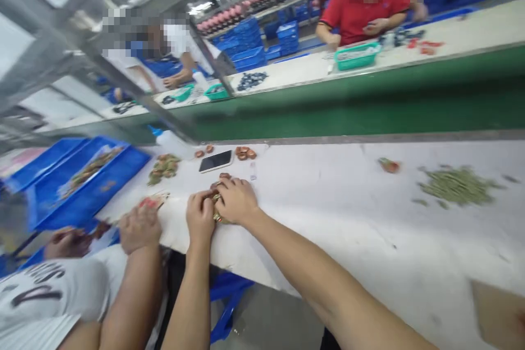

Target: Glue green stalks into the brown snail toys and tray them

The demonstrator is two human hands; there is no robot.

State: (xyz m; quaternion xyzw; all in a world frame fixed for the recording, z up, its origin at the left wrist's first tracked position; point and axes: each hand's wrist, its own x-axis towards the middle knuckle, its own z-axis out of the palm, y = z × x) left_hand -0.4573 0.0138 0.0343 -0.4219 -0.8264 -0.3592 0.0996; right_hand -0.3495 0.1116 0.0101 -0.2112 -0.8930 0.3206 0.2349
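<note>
My left hand [200,216] is on the white table [311,197], its fingers curled at a small cluster of brown, green and gold-coloured pieces [220,217]. From the right, my right hand [238,200] reaches over the same cluster with bent fingers. Both hands meet there and hide most of it, so its kind cannot be made out. Just behind them lie a phone [216,161] with a dark screen and several brown ring-like pieces [246,153]. Greenish-brown pieces [163,168] are heaped to the left.
A co-worker's hand [140,227] rests close on my left, near blue crates [135,161]. A white bottle [174,144] stands behind. Farther right lie a green heap [459,185], a red-and-green piece [388,165] and brown cardboard [498,311]. People work at the opposite bench [295,71].
</note>
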